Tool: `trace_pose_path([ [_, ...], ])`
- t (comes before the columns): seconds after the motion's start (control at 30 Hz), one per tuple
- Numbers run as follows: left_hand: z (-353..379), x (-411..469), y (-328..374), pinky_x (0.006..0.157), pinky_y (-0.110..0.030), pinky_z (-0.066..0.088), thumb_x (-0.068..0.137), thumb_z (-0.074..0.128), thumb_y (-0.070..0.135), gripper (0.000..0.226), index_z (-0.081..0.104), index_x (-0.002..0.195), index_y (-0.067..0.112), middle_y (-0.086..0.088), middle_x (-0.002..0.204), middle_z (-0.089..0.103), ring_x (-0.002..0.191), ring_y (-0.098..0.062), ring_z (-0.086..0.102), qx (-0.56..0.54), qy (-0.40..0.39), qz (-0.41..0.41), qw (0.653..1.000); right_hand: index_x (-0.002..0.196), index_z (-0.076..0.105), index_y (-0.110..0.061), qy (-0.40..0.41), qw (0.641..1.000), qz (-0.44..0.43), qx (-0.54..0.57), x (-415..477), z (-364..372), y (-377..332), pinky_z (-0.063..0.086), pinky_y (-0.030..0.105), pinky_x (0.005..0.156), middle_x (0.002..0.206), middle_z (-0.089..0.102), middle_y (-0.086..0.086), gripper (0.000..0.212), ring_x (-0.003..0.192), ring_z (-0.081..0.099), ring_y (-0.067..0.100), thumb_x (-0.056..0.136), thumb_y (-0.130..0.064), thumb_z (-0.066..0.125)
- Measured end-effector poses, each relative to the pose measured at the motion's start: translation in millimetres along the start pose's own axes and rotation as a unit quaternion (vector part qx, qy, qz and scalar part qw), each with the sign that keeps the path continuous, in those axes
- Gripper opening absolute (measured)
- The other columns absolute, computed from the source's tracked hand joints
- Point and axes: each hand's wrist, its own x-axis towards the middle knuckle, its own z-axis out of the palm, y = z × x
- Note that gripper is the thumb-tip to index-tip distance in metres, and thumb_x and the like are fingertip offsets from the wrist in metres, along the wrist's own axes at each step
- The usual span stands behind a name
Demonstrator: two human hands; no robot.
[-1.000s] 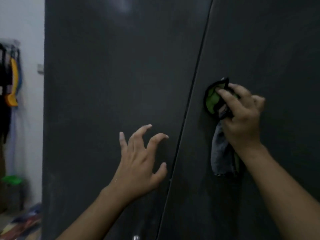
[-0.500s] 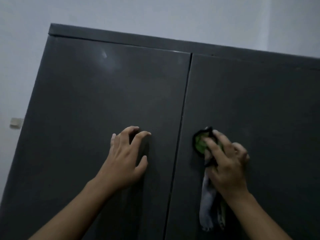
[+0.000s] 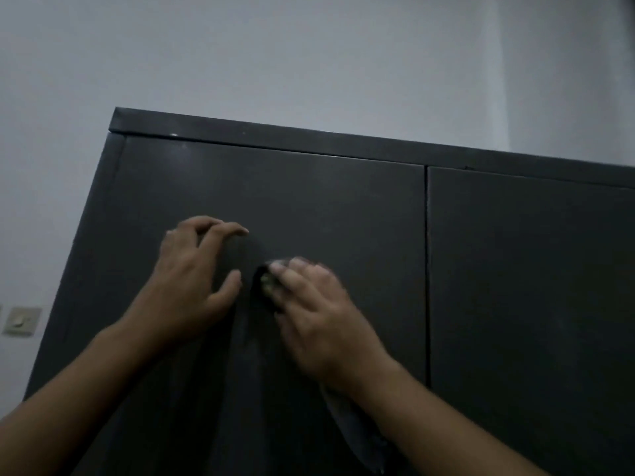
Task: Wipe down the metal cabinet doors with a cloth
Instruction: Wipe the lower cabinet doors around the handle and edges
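While the cabinet [image 3: 343,201] fills most of the head view against a pale wall [image 3: 309,56], work sits on the left door [image 3: 326,207], with the right door [image 3: 532,269] lying beyond the vertical seam, well apart from both hands. 2 bare forearms rise from the bottom edge.

The right hand [image 3: 316,317] is the working one: its fingers [image 3: 292,280] lie close together and nearly straight, pressing the bunched end of the cloth [image 3: 265,286] flat to the metal. The thumb is hidden and the hand is blurred, so I cannot tell whether it also pinches. The cloth's long axis runs from that dark, green-flecked bunch at the fingertips down and to the right under the palm, its grey tail hanging loose below the wrist.

The left hand [image 3: 192,280] holds nothing; its fingers are bent and spread, tips touching the door just beside the cloth, thumb nearest it.

Bare door lies above and to the right of the fingertips, so the next stroke likely needs the right hand; the left looks like a brace.

A light switch [image 3: 20,321] sits on the wall at far left. No brand, label or writing can be read anywhere.
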Motion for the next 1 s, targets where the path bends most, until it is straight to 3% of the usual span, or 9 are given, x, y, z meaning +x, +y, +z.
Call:
trace_pose_path([
  [0.13, -17, 20, -35, 0.102, -0.049, 0.035, 0.077, 0.041, 0.052, 0.063, 0.045, 0.135, 0.028, -0.009, 0.127, 0.040, 0.117, -0.032, 0.039, 0.011, 0.007, 0.017, 1.000, 0.140, 0.060, -0.019, -0.054, 0.995, -0.083, -0.008, -27, 9, -31, 0.035, 0.042, 0.116, 0.153, 0.049, 0.002, 0.044, 0.141, 0.044, 0.023, 0.097, -0.018, 0.053],
  [0.23, -21, 24, -54, 0.109, -0.065, 0.030, 0.081, 0.040, 0.049, 0.063, 0.046, 0.137, 0.021, -0.011, 0.132, 0.039, 0.122, -0.032, 0.039, 0.044, -0.019, 0.069, 0.996, 0.131, 0.067, -0.016, -0.044, 0.995, -0.084, 0.003, -45, -2, -17, 0.041, 0.044, 0.112, 0.149, 0.054, 0.004, 0.035, 0.139, 0.049, 0.023, 0.098, -0.013, 0.057],
  [0.37, -23, 21, -80, 0.117, -0.063, 0.014, 0.086, 0.039, 0.048, 0.059, 0.045, 0.139, 0.022, -0.008, 0.141, 0.041, 0.133, -0.031, 0.040, 0.055, -0.026, 0.127, 0.990, 0.126, 0.068, -0.003, 0.077, 0.993, 0.077, -0.048, -26, -27, 46, 0.045, 0.053, 0.107, 0.140, 0.058, 0.017, 0.033, 0.131, 0.054, 0.035, 0.097, -0.008, 0.053],
  [0.47, -18, 21, -86, 0.119, -0.058, 0.011, 0.086, 0.041, 0.047, 0.057, 0.047, 0.138, 0.024, -0.007, 0.140, 0.042, 0.134, -0.029, 0.040, 0.028, -0.005, 0.143, 0.989, 0.132, 0.062, 0.000, 0.158, 0.953, 0.252, -0.062, 26, -44, 86, 0.032, 0.034, 0.118, 0.142, 0.056, 0.018, 0.040, 0.132, 0.050, 0.036, 0.099, -0.015, 0.047],
  [0.57, -11, 24, -83, 0.119, -0.056, 0.009, 0.082, 0.045, 0.046, 0.055, 0.048, 0.133, 0.025, -0.007, 0.135, 0.042, 0.131, -0.030, 0.040, 0.007, 0.019, 0.134, 0.991, 0.136, 0.058, 0.001, 0.171, 0.933, 0.312, -0.054, 83, -36, 82, 0.021, 0.022, 0.117, 0.146, 0.052, 0.018, 0.045, 0.136, 0.045, 0.033, 0.097, -0.017, 0.047],
  [0.7, -14, 25, -88, 0.118, -0.052, 0.017, 0.083, 0.046, 0.048, 0.053, 0.051, 0.131, 0.027, -0.003, 0.134, 0.042, 0.129, -0.025, 0.040, -0.001, 0.024, 0.142, 0.990, 0.137, 0.059, 0.000, 0.074, 0.982, 0.172, -0.031, 116, -2, 31, 0.030, 0.045, 0.121, 0.148, 0.050, 0.018, 0.052, 0.138, 0.042, 0.035, 0.091, -0.023, 0.050],
  [0.87, -30, 19, -109, 0.111, -0.048, 0.035, 0.086, 0.040, 0.053, 0.060, 0.045, 0.141, 0.030, -0.003, 0.143, 0.030, 0.131, -0.024, 0.031, 0.001, 0.052, 0.047, 0.998, 0.133, 0.065, -0.007, -0.065, 0.994, -0.090, -0.013, 95, 10, 3, 0.033, 0.045, 0.119, 0.147, 0.054, 0.011, 0.041, 0.139, 0.048, 0.031, 0.094, -0.014, 0.055],
  [0.93, -35, 13, -121, 0.116, -0.051, 0.028, 0.088, 0.035, 0.061, 0.066, 0.030, 0.149, 0.038, -0.003, 0.152, 0.017, 0.140, -0.029, 0.021, 0.016, 0.038, 0.001, 0.999, 0.131, 0.066, -0.008, -0.034, 0.996, -0.077, -0.034, 103, 9, 17, 0.036, 0.051, 0.116, 0.145, 0.056, 0.011, 0.039, 0.137, 0.049, 0.034, 0.093, -0.012, 0.054],
  [1.0, -34, 7, -127, 0.119, -0.051, 0.018, 0.089, 0.029, 0.070, 0.072, 0.012, 0.154, 0.044, 0.000, 0.159, -0.001, 0.147, -0.028, 0.006, 0.024, 0.025, -0.037, 0.999, 0.128, 0.066, -0.001, 0.035, 0.999, 0.018, -0.033, 121, 6, 34, 0.039, 0.058, 0.111, 0.139, 0.059, 0.019, 0.038, 0.133, 0.050, 0.041, 0.091, -0.005, 0.056],
])
